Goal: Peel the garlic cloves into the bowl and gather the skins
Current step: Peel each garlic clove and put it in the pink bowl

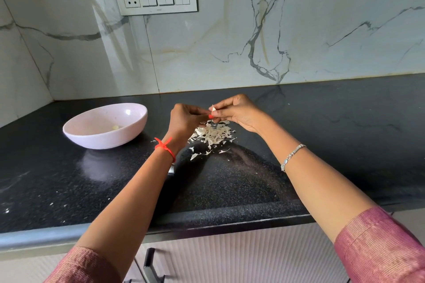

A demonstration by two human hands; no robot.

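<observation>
Pinching a garlic clove [213, 109], the right hand [238, 110] is hovering above the skins [212, 134]. The left hand [185, 118] is pinching it too

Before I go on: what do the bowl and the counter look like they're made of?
Bowl: pale pink, smooth and glossy, with a bright highlight inside. It is probably ceramic or melamine, but the look doesn't settle which. Counter: black speckled stone, likely polished granite, since it shows a faint reflection of the bowl.

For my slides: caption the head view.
Left hand and right hand peel a white garlic clove over papery skins on black counter beside pink bowl.
</observation>
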